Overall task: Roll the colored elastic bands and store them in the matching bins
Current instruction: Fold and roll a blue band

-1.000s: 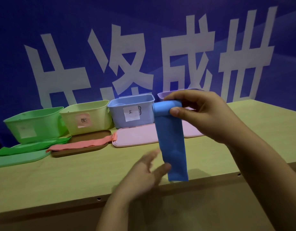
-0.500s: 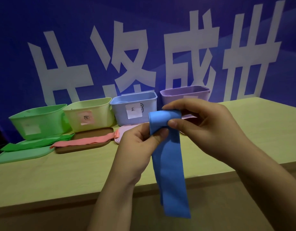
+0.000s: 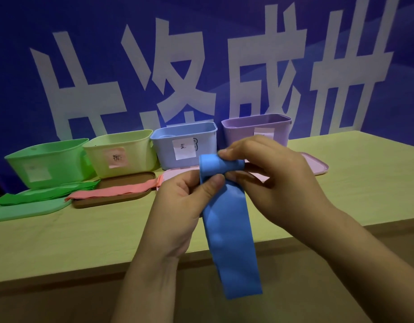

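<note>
Blue elastic band (image 3: 229, 231), smooth matte rubbery strip, top end curled into a short roll, rest hanging flat and straight down past the front edge of the bench (image 3: 84, 241). Held in the air in front of the blue bin (image 3: 185, 145), not touching the bench. Left hand (image 3: 178, 206) pinching the strip just below the roll, thumb pressed on its front face. Right hand (image 3: 271, 176) clenched around the roll's right end, fingers (image 3: 234, 151) on top, thumb underneath.

Versus half a second ago: roll slightly thicker and turned more sideways, left thumb moved up closer to the roll, hanging tail a bit shorter. A second ago left hand was open and low, off the band (now gripping).

Blue bin: pale blue plastic, rounded corners, white paper label with handwritten 蓝. Left of blue bin: yellow-green bin (image 3: 122, 152), pink label with a handwritten character, too blurred to read. Further left: green bin (image 3: 49, 162), white label, no legible writing. Right of blue bin: purple bin (image 3: 255, 129), label partly hidden by right hand. In front of the bins, flat lids: brown lid (image 3: 112, 197) with pink bands (image 3: 112, 191) lying across it, mint lid (image 3: 26, 210) with green bands (image 3: 45, 194) across it, pink lid (image 3: 313, 166) mostly behind the hands. Bench top light wood grain. Behind blue bin: blue backdrop (image 3: 26, 31), large white characters, cropped, partly readable 成.
</note>
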`<act>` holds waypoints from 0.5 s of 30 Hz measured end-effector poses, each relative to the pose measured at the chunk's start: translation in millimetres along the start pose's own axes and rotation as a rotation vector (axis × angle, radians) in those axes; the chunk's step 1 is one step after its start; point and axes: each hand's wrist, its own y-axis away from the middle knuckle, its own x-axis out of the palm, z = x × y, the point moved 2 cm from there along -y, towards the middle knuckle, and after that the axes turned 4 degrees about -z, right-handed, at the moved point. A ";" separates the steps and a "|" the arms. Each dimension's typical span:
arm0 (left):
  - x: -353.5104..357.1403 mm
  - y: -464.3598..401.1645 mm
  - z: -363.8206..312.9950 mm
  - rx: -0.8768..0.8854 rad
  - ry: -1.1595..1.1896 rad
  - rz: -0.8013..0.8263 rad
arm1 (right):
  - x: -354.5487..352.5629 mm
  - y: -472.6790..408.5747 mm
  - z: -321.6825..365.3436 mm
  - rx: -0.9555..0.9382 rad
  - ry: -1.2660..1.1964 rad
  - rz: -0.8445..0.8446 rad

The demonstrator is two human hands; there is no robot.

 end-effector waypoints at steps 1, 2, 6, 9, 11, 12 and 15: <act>-0.6 0.8 0.4 0.002 0.003 0.000 | 0.8 0.8 0.1 -0.012 0.004 0.011; -1.5 2.2 0.9 0.001 0.008 -0.002 | 1.6 1.9 -0.4 -0.017 0.003 0.023; -1.1 6.4 3.8 0.010 -0.064 -0.035 | 6.5 11.0 -3.8 0.011 -0.059 0.053; -1.0 6.6 6.5 -0.012 -0.094 -0.058 | 7.6 12.8 -9.6 0.119 -0.199 0.091; -2.3 7.5 6.9 -0.042 -0.061 -0.018 | 3.5 11.7 -11.4 0.251 -0.356 0.167; -4.1 7.9 6.4 -0.047 -0.042 0.003 | 1.2 10.8 -11.0 0.303 -0.422 0.214; -8.9 8.5 5.7 -0.031 -0.044 0.030 | -0.7 9.9 -7.8 0.440 -0.534 0.317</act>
